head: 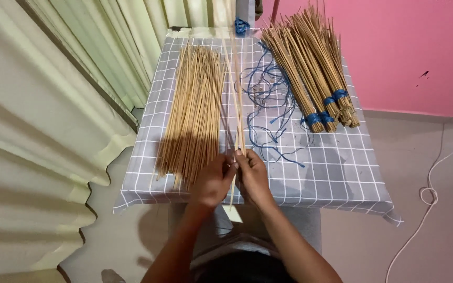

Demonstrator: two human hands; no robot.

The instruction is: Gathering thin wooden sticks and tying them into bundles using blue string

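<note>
Checked tablecloth: a few thin sticks were pinched near its front edge by left hand and right hand, both closed.

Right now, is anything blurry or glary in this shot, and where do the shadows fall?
Head view: even, soft light, no glare. The few sticks held by the left hand and right hand look slightly smeared. The loose stick pile and tied bundles are sharp. A faint shadow lies under the table.

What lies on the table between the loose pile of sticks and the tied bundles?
In the head view, tangled blue strings lie between the loose sticks and the tied bundles, beside the few sticks that both hands hold.
</note>
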